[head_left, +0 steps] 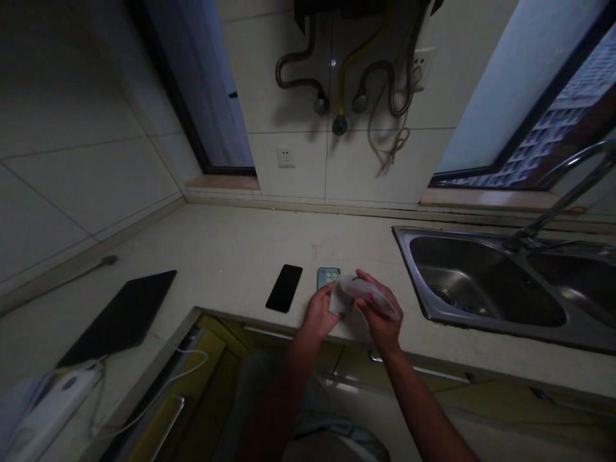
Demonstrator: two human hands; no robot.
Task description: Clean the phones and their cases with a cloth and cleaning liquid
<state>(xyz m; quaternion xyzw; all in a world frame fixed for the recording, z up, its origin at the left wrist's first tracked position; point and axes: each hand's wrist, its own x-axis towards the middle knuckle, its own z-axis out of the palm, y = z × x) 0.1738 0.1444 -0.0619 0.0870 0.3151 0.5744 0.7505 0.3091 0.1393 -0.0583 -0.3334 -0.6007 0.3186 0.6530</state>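
Note:
My left hand [318, 314] is closed on a small pale sheet [339, 301], pinched at its left edge. In my right hand [386, 324] is a whitish, thin plastic packet [373, 294] with pink marks, tilted and touching or overlapping the sheet; I cannot tell whether the two are joined. Just beyond my left hand lies a blue-green phone or phone case [328, 274] with several round camera rings, partly covered by the hand. Left of it, a black phone [284, 289] rests flat on the counter, dark side up.
The pale countertop [231, 250] turns a corner at left, where a black flat board [122, 314] lies near a white device [58, 410] with a cable. A steel double sink [471, 282] with a faucet [553, 212] is at right. Pipes [339, 83] hang on the wall.

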